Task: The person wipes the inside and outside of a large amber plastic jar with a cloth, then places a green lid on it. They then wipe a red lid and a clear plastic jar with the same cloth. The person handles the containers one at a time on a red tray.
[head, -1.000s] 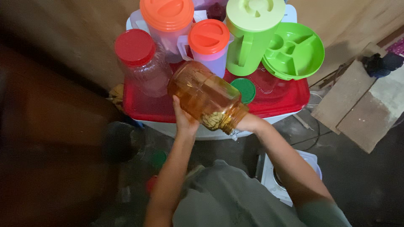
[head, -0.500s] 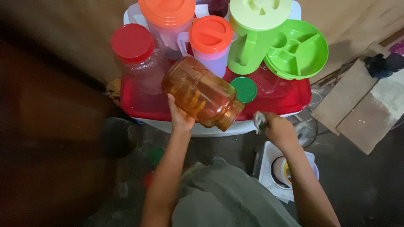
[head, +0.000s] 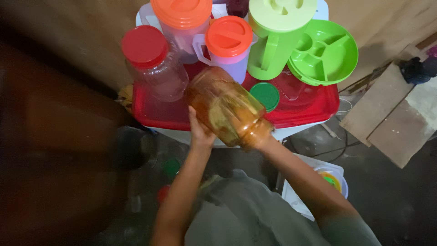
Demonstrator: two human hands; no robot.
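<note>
You've got a red tray (head: 314,107) on a white base as the carrier. On it: clear jar w/ red lid (head: 154,64), two pitchers w/ orange lids (head: 182,23) (head: 227,43), green pitcher (head: 273,36), green divided plate (head: 324,52), small green lid (head: 265,95).

A dim home corner: plastic jugs (head: 277,36) crowd a red-lidded tub (head: 309,107).
</note>
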